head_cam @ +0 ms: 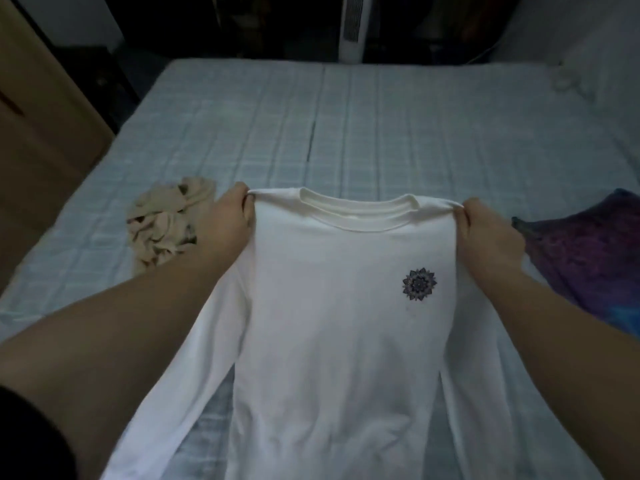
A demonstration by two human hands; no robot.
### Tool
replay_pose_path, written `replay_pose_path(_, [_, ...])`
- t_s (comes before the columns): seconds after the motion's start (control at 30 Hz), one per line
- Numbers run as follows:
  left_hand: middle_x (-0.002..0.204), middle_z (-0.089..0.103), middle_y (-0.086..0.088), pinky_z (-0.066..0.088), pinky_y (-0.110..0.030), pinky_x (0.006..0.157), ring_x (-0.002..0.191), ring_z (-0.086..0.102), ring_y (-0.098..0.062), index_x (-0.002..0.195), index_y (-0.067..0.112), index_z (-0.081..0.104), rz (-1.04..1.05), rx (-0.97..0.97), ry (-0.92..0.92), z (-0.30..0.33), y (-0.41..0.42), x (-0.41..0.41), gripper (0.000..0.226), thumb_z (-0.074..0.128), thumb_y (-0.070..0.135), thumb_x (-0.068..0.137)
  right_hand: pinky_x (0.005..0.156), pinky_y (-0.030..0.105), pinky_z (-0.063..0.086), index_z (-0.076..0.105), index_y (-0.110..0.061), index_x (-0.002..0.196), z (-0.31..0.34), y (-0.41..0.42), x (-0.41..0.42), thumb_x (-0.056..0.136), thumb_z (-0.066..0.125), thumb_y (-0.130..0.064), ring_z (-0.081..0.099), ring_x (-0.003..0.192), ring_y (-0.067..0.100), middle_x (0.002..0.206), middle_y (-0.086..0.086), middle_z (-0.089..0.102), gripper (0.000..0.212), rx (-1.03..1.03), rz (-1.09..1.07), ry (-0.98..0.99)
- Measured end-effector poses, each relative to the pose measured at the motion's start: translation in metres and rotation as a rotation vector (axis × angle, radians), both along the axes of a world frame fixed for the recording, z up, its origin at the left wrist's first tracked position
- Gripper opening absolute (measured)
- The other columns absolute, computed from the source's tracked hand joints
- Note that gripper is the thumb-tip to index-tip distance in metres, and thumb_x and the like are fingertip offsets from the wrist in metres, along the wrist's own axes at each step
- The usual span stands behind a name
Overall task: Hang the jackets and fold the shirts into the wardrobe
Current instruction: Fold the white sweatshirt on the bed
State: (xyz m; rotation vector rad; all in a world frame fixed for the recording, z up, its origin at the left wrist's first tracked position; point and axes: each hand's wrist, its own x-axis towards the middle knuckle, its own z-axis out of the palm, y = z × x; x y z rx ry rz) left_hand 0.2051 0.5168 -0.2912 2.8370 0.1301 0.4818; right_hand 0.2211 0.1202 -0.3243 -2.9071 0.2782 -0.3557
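Pinching white shirt (339, 306) shoulders with both hands' fingers (247, 206), beige garment (162, 226) left, purple garment (588, 251) right

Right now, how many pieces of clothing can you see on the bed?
3. A white long-sleeved shirt held at the shoulders by both hands, a crumpled beige garment to its left, and a purple-blue one at the right edge, partly out of frame. More may lie outside the view.

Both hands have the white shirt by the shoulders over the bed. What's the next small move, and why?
Probably lower the white shirt flat onto the bed and smooth it. The left hand and right hand pinch its shoulders, the sleeves hang loose, and nothing is folded yet. Bare bedding lies between the beige garment and purple garment.
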Motion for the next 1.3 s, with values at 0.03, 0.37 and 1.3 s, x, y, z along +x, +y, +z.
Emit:
replay_pose_path(0.03, [0.067, 0.036, -0.001, 0.008, -0.030, 0.061, 0.061, 0.028, -0.021, 0.088, 0.009, 0.045, -0.011, -0.014, 0.059, -0.030, -0.005, 0.026, 0.021, 0.040, 0.021, 0.104, 0.063, 0.036, 0.037, 0.042, -0.020, 0.088, -0.028, -0.003, 0.021, 0.102, 0.027, -0.047, 0.054, 0.074, 0.031, 0.084, 0.010, 0.059, 0.034, -0.007, -0.005, 0.042])
replay_pose_path(0.37, [0.079, 0.048, -0.006, 0.048, -0.042, 0.066, 0.072, 0.052, -0.027, 0.095, 0.015, 0.046, 0.039, -0.042, 0.254, -0.297, -0.023, 0.208, 0.023, 0.032, 0.033, 0.102, 0.064, 0.037, 0.040, 0.046, -0.021, 0.091, -0.277, -0.019, 0.177, 0.103, 0.030, -0.042, 0.053, 0.075, 0.032, 0.084, 0.009, 0.060, 0.029, -0.069, -0.008, 0.160])
replay_pose_path(1.3, [0.128, 0.054, -0.012, 0.021, -0.018, 0.111, 0.122, 0.047, -0.028, 0.127, 0.010, 0.055, -0.300, -0.285, 0.336, -0.306, -0.012, -0.095, 0.047, 0.055, 0.004, 0.080, 0.105, 0.041, 0.035, 0.058, -0.004, 0.121, -0.272, 0.057, -0.161, 0.092, 0.044, -0.027, 0.053, 0.115, 0.032, 0.122, 0.015, 0.061, 0.040, 0.340, 0.055, 0.084])
